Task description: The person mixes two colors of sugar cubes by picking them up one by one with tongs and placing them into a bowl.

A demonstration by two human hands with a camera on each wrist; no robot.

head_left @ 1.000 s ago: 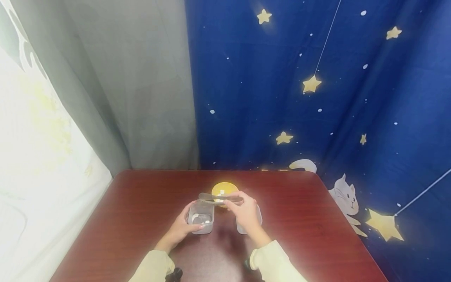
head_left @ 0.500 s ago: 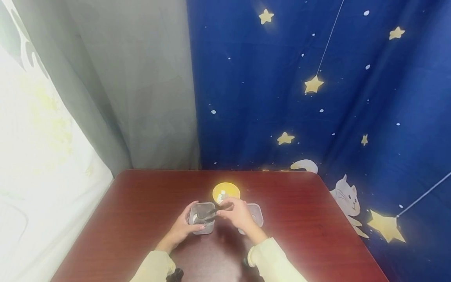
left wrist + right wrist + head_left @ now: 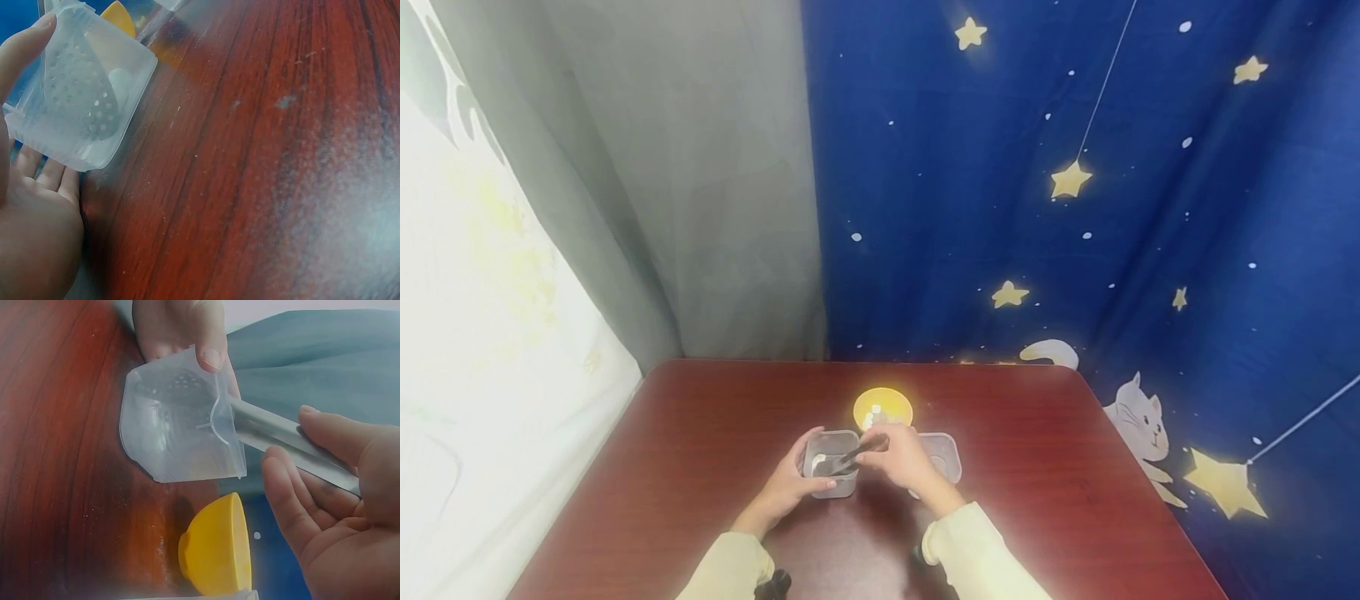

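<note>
My left hand (image 3: pixel 785 485) grips a clear plastic container (image 3: pixel 835 490) by its sides, thumb at the near rim. My right hand (image 3: pixel 904 460) pinches a pair of metal tongs (image 3: pixel 275 432) between thumb and fingers. Their perforated ends (image 3: pixel 78 94) reach down inside the container, showing through its wall in both wrist views. A small whitish piece (image 3: pixel 117 81) lies in the container beside the tongs' ends. Just beyond the right hand stands a yellow bowl (image 3: pixel 891 399) with several white cubes (image 3: pixel 874 415) in it.
A second clear plastic container (image 3: pixel 952 457) stands to the right, partly hidden by the right hand and forearm. All of it sits on a reddish-brown table (image 3: pixel 715 433). Grey and blue curtains (image 3: pixel 925 208) hang behind the far edge.
The right hand has brought the tongs down from a level position above the container into it, tilting their ends downward. The left hand has kept its grip in place.
</note>
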